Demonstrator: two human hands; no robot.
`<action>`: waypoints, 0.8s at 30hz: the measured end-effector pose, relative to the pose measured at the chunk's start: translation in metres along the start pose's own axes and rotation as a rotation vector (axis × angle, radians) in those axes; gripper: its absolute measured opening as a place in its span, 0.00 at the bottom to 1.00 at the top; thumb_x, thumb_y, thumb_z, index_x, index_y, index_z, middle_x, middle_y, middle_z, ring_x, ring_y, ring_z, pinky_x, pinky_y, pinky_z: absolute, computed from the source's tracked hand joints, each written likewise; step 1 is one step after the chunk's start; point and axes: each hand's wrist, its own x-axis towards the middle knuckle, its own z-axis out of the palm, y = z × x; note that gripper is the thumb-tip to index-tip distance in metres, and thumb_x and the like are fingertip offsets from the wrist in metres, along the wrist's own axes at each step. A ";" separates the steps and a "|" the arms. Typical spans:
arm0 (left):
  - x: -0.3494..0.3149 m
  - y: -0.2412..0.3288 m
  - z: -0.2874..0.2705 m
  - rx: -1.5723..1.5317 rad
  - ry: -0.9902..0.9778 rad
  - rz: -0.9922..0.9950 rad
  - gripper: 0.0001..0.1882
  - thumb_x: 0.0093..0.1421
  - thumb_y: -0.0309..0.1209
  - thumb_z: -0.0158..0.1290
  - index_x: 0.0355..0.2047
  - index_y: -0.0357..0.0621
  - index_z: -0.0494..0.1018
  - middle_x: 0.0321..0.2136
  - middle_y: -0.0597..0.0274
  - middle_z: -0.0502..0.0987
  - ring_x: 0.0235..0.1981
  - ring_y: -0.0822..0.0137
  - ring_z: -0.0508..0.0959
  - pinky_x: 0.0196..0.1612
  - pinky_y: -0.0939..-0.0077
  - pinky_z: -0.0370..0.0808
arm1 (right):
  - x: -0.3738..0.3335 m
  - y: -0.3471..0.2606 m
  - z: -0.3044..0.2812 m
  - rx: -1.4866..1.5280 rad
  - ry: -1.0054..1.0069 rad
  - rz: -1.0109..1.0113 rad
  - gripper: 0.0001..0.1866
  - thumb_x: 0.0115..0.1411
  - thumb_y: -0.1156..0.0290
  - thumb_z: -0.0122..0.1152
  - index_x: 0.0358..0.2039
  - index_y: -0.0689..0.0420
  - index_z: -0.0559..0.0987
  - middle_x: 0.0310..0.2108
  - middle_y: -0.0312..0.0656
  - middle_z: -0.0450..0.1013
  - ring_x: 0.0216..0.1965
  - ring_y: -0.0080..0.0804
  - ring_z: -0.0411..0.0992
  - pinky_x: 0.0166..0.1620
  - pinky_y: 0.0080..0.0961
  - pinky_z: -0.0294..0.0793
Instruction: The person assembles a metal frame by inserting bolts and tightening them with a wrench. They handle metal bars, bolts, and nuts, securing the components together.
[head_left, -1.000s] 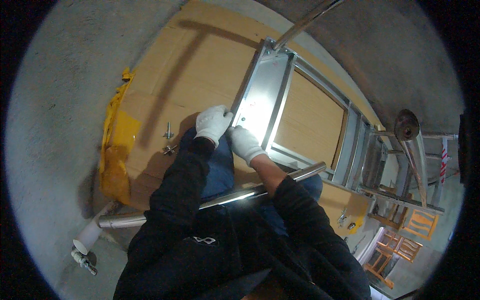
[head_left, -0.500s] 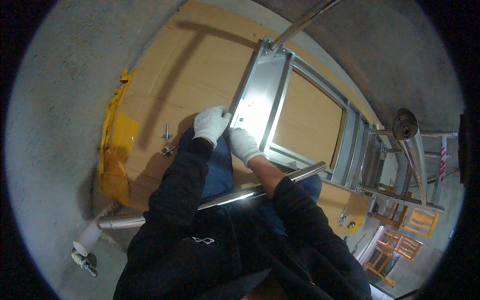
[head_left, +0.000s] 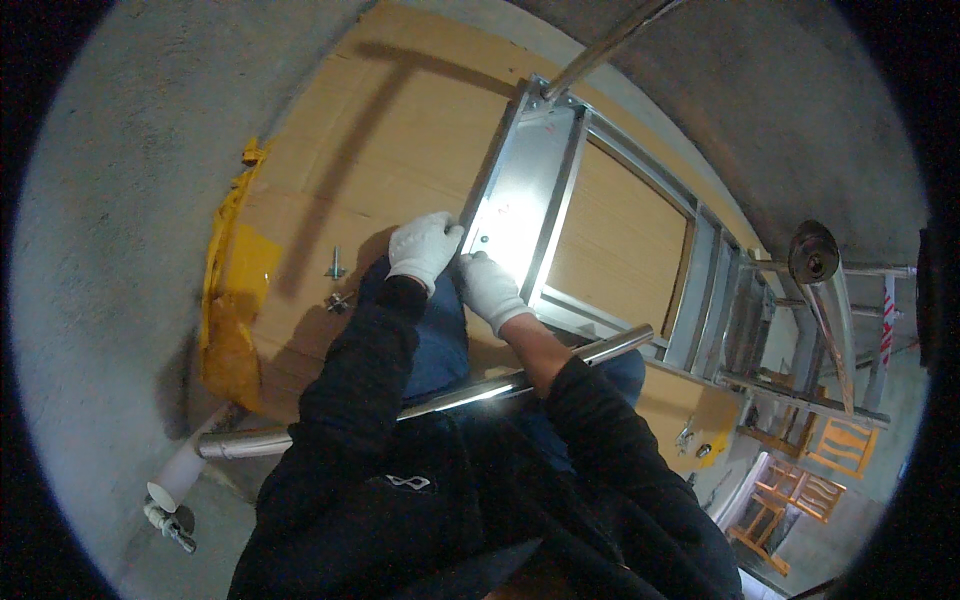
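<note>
Seemingly, you're working at the metal frame (head_left: 512, 195) beside your left grip (head_left: 425, 248) and right grip (head_left: 492, 292); can't tell if either pinches it; next likely calls for steadiness.

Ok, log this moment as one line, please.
left hand: at metal frame edge, grip unclear; right hand: at same edge, grip unclear; bolts: on cardboard, left of hands; metal tube: below hands in view

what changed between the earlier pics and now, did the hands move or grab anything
Nothing visibly changed: no clear movement, nothing taken up or let go. The left hand and right hand stay at the near end of the metal frame; the bolts and metal tube stay put too.
</note>
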 end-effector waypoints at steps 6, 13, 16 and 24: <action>-0.001 0.004 -0.003 0.014 -0.011 -0.014 0.18 0.56 0.46 0.50 0.39 0.52 0.78 0.39 0.55 0.79 0.42 0.53 0.77 0.46 0.61 0.73 | 0.003 0.003 0.002 0.007 -0.035 -0.038 0.09 0.56 0.70 0.52 0.37 0.58 0.75 0.31 0.55 0.73 0.35 0.53 0.74 0.39 0.45 0.74; 0.001 -0.001 0.000 -0.004 -0.008 0.004 0.18 0.56 0.46 0.50 0.39 0.50 0.78 0.38 0.54 0.79 0.42 0.53 0.77 0.46 0.61 0.73 | 0.001 0.004 -0.007 0.078 -0.068 0.025 0.09 0.59 0.69 0.50 0.34 0.59 0.76 0.31 0.55 0.73 0.34 0.54 0.74 0.39 0.46 0.73; 0.000 0.001 0.000 0.016 -0.001 0.002 0.18 0.56 0.46 0.50 0.39 0.50 0.78 0.38 0.54 0.79 0.42 0.53 0.77 0.45 0.61 0.73 | 0.004 0.004 -0.003 0.069 -0.073 -0.001 0.09 0.59 0.68 0.50 0.34 0.59 0.75 0.31 0.56 0.73 0.35 0.54 0.74 0.39 0.45 0.73; 0.001 -0.002 0.000 0.013 0.003 0.001 0.18 0.56 0.46 0.50 0.38 0.50 0.78 0.39 0.54 0.79 0.42 0.53 0.77 0.46 0.61 0.72 | -0.004 -0.002 -0.017 0.133 -0.048 0.037 0.09 0.57 0.68 0.52 0.34 0.58 0.76 0.32 0.55 0.73 0.35 0.53 0.74 0.39 0.45 0.73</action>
